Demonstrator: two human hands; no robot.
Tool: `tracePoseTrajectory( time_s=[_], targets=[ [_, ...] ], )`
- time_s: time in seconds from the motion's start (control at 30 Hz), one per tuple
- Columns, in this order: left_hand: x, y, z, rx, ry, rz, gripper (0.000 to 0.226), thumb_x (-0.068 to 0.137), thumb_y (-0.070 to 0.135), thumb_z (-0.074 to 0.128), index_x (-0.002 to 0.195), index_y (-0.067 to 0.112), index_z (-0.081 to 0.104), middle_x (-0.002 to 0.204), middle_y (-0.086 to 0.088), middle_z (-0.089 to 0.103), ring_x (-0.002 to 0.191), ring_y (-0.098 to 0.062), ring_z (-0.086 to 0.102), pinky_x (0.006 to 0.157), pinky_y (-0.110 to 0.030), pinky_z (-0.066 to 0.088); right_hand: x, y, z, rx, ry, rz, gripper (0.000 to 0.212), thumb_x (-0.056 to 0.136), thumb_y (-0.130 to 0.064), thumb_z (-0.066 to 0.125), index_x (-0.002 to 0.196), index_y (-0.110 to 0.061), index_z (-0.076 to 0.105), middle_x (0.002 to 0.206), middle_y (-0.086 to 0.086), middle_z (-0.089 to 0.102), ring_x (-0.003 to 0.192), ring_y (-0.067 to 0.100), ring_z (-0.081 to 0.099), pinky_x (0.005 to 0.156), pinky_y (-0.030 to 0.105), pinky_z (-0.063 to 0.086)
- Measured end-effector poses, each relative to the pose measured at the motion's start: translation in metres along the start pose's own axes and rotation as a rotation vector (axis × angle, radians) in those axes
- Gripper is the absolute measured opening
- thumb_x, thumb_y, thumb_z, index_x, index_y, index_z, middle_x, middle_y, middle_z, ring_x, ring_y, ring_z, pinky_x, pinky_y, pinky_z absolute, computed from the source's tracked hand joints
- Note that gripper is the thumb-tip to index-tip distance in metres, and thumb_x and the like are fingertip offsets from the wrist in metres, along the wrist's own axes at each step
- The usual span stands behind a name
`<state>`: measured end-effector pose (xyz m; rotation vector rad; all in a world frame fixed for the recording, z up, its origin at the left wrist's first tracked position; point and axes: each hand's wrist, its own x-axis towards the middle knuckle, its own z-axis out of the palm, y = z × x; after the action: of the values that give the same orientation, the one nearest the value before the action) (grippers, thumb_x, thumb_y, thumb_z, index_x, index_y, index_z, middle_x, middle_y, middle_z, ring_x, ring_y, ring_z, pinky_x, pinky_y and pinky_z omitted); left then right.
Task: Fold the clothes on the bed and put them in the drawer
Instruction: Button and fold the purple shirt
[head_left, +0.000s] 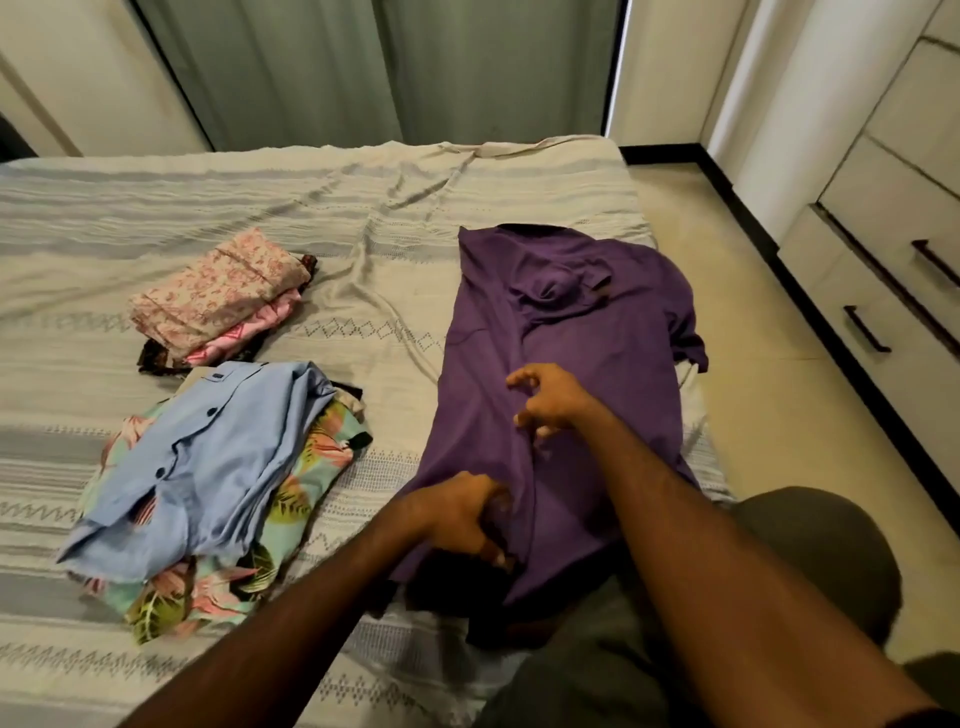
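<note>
A purple shirt (561, 322) lies spread lengthwise on the right side of the bed (363, 208), its far sleeve hanging over the bed's edge. My left hand (467, 514) grips a fold of the purple cloth near its lower hem. My right hand (550, 400) hovers just above the shirt's middle, fingers spread and loosely bent, holding nothing. To the left lies a loose heap with a light blue buttoned shirt (208, 467) on top of a floral tropical-print garment (306, 478). Behind it sits a folded stack of pink patterned clothes (218, 296).
A white chest of drawers (893, 280) with dark handles stands along the right wall, drawers shut. A strip of pale floor (748, 353) runs between it and the bed. Grey-green curtains (363, 67) hang behind the bed. My knee is at the lower right.
</note>
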<state>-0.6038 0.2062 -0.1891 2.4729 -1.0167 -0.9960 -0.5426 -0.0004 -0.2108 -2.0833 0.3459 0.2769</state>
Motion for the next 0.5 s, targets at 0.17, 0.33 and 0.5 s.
tracePoseTrajectory(
  time_s=[0.17, 0.33, 0.5],
  targets=[
    [0.041, 0.03, -0.011, -0.052, 0.176, 0.037, 0.037, 0.076, 0.048, 0.083, 0.091, 0.017, 0.07, 0.08, 0.012, 0.064, 0.085, -0.012, 0.067, 0.073, -0.02, 0.046, -0.011, 0.035, -0.066, 0.03, 0.326, 0.028, 0.029, 0.081, -0.014, 0.082, 0.107, -0.012, 0.069, 0.109, 0.01, 0.066, 0.08, 0.023, 0.061, 0.064, 0.035, 0.057],
    [0.11, 0.077, -0.022, -0.139, 0.403, 0.028, 0.036, 0.084, 0.042, 0.079, 0.071, 0.01, 0.067, 0.063, 0.001, 0.062, 0.072, -0.018, 0.069, 0.067, -0.033, 0.052, -0.014, 0.079, -0.136, 0.177, 0.654, 0.123, 0.015, 0.084, -0.006, 0.07, 0.085, -0.021, 0.071, 0.098, 0.008, 0.075, 0.089, 0.024, 0.069, 0.09, 0.04, 0.057],
    [0.171, 0.129, -0.007, -0.251, 0.544, -0.053, 0.049, 0.082, 0.053, 0.076, 0.061, 0.014, 0.054, 0.061, 0.002, 0.059, 0.062, -0.017, 0.062, 0.059, -0.031, 0.043, -0.006, 0.13, -0.189, 0.255, 0.849, 0.337, 0.017, 0.084, -0.007, 0.06, 0.079, -0.018, 0.071, 0.093, 0.012, 0.074, 0.087, 0.033, 0.07, 0.085, 0.046, 0.06]
  ],
)
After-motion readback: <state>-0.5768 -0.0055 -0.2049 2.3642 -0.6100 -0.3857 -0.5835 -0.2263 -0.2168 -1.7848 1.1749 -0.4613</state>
